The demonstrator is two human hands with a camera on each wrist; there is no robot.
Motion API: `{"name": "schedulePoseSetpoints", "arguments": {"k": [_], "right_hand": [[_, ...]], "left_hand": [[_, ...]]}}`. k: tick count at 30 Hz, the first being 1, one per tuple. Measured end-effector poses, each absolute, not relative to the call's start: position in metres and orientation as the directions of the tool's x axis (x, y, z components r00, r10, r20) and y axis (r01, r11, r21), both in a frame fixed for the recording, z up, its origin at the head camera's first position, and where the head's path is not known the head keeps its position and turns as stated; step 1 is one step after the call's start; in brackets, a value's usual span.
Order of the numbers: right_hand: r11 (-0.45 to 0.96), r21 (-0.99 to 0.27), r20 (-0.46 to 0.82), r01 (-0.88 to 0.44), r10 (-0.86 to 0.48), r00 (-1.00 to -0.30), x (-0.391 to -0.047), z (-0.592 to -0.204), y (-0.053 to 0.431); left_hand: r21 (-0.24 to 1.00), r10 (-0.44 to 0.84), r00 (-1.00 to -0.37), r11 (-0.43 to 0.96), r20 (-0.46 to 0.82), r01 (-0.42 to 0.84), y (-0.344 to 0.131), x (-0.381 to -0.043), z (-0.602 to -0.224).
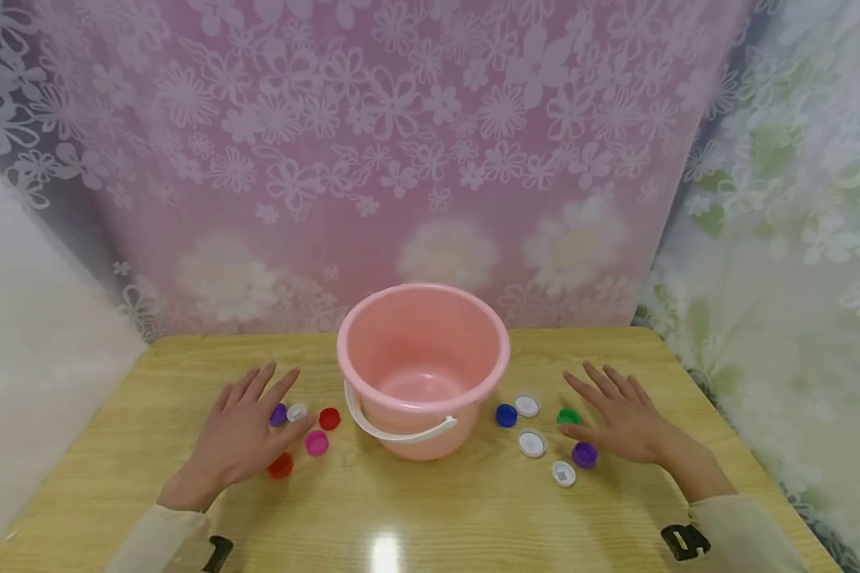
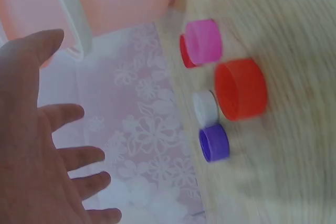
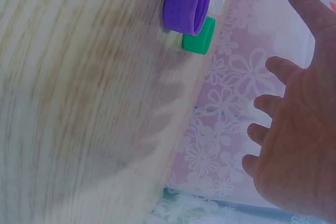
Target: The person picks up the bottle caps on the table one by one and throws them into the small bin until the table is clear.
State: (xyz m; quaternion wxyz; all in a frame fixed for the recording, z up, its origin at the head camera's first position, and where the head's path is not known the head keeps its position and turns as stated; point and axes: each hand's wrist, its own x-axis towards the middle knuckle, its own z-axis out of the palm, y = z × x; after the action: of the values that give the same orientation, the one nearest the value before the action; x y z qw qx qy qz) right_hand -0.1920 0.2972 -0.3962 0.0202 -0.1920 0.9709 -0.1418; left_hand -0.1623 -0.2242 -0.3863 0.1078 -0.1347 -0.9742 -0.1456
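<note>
My left hand (image 1: pixel 240 434) hovers over the table's left side with fingers spread, holding nothing. Around it lie bottle caps: a purple cap (image 2: pixel 214 143), a white cap (image 2: pixel 205 108), a pink cap (image 1: pixel 317 442), a red cap (image 1: pixel 330 419) and an orange-red cap (image 2: pixel 241 89). Over the right side, my right hand (image 1: pixel 627 426) is likewise spread and holds nothing. Near its thumb are a green cap (image 3: pixel 199 36) and a purple cap (image 3: pixel 186 7). A blue cap (image 1: pixel 506 415) and white caps (image 1: pixel 533 443) sit closer to the bucket.
Between the hands stands a pink bucket (image 1: pixel 423 430), its white handle (image 1: pixel 401 437) hanging down at the front. The wooden table (image 1: pixel 315 529) meets a pink floral curtain (image 1: pixel 430 159) behind, and pale curtains hang at both sides.
</note>
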Motion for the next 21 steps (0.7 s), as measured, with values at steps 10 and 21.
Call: {"name": "schedulePoseSetpoints", "arguments": {"k": [10,21], "right_hand": [[0.882,-0.282,0.031,-0.377,-0.384,-0.923,-0.193,-0.394,0.301],[0.877,-0.301,0.019,-0.374,-0.386,-0.922,-0.193,-0.396,0.303]], "left_hand": [[0.358,0.193,-0.94,0.888,0.283,0.29,-0.211,-0.167,-0.371],[0.735,0.149,-0.964,0.625,0.219,0.264,-0.196,-0.176,-0.349]]}}
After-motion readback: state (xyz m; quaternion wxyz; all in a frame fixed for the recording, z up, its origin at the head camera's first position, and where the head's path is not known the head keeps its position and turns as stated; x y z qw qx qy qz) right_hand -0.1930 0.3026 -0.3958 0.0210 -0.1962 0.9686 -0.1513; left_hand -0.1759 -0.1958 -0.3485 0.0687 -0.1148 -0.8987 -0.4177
